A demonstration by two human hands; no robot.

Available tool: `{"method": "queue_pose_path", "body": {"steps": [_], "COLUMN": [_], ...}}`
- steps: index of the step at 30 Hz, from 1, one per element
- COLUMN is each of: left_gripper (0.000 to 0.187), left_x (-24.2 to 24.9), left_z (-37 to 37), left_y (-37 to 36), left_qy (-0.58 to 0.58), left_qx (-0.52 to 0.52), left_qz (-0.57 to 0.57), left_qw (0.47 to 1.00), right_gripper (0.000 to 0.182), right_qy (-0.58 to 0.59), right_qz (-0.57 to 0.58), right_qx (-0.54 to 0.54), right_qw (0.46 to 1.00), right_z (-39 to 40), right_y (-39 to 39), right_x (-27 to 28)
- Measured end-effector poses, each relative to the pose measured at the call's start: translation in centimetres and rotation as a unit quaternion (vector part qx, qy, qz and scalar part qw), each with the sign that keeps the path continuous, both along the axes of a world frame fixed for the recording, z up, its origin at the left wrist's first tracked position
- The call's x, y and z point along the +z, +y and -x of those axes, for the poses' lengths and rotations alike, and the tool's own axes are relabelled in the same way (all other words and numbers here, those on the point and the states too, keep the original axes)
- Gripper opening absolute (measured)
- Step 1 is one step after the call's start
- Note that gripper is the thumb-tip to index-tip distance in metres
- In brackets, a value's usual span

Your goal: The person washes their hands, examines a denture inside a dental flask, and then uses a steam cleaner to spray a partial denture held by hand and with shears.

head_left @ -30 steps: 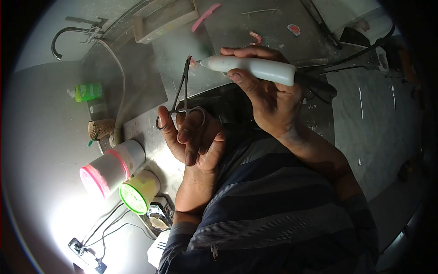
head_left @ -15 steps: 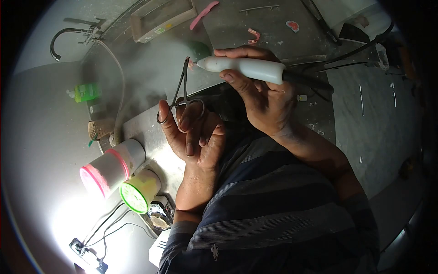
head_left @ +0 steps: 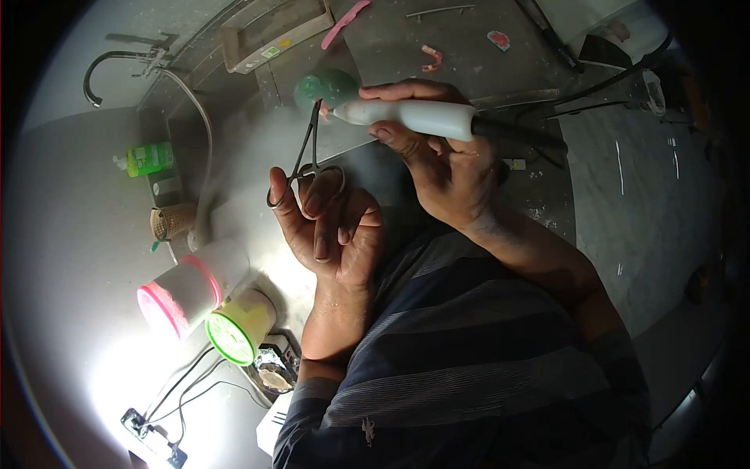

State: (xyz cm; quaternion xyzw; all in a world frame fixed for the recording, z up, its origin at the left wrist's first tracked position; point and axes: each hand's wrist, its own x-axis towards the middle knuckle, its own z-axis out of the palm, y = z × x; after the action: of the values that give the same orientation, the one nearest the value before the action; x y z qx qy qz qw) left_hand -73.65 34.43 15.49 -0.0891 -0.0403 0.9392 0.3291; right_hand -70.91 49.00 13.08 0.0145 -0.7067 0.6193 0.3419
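Observation:
My left hand [head_left: 340, 238] is closed on a metal hemostat [head_left: 305, 148], with fingers through its ring handles. At the hemostat's tip sits a small pink piece [head_left: 325, 112], too small to make out fully. My right hand [head_left: 453, 176] grips a white steam handpiece [head_left: 426, 117] with a dark hose at its rear. The handpiece's nozzle points left, right beside the pink piece. Whitish haze spreads to the left of the tips. Behind them rests a green rounded bowl [head_left: 311, 84], partly veiled by the haze.
On the bench beyond lie a pink horseshoe-shaped denture piece [head_left: 431, 59], a red-and-white piece [head_left: 498, 41] and a pink strip [head_left: 345, 23]. At left are a faucet [head_left: 117, 55], a green bottle [head_left: 148, 159], a pink-rimmed container [head_left: 164, 309], a green-lidded jar [head_left: 230, 338] and a power strip [head_left: 152, 438].
The haze has thinned around the green bowl, which shows more clearly. Both hands have shifted slightly left, with the hemostat and steam handpiece still held.

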Motion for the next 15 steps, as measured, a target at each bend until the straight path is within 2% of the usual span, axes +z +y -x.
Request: {"method": "queue_pose_path", "body": {"steps": [2,5,8,10,15], "left_gripper": [0.046,0.046,0.047,0.047,0.049], "left_x": [0.0,-0.1,-0.2,-0.2,-0.2], "left_z": [-0.1,0.0,0.0,-0.2,0.1], "left_y": [0.0,-0.1,-0.1,-0.1,-0.1], "left_qy": [0.006,0.013,0.023,0.030,0.019], "left_qx": [0.000,0.001,-0.001,-0.005,0.005], "left_qz": [0.001,0.001,-0.004,-0.008,0.013], "left_qw": [1.000,1.000,1.000,1.000,1.000], "right_gripper": [0.023,0.019,0.023,0.023,0.022], "right_qy": [0.000,0.030,0.003,0.031,0.001], "right_qz": [-0.012,0.052,0.004,-0.017,-0.010], "right_qx": [-0.003,-0.030,0.004,-0.008,-0.011], "right_qw": [1.000,0.998,1.000,0.999,1.000], "right_z": [0.1,0.4,0.2,0.4,-0.3], "right_y": [-0.1,-0.4,-0.1,0.0,0.2], "right_x": [-0.1,-0.5,-0.6,-1.1,-0.4]}}
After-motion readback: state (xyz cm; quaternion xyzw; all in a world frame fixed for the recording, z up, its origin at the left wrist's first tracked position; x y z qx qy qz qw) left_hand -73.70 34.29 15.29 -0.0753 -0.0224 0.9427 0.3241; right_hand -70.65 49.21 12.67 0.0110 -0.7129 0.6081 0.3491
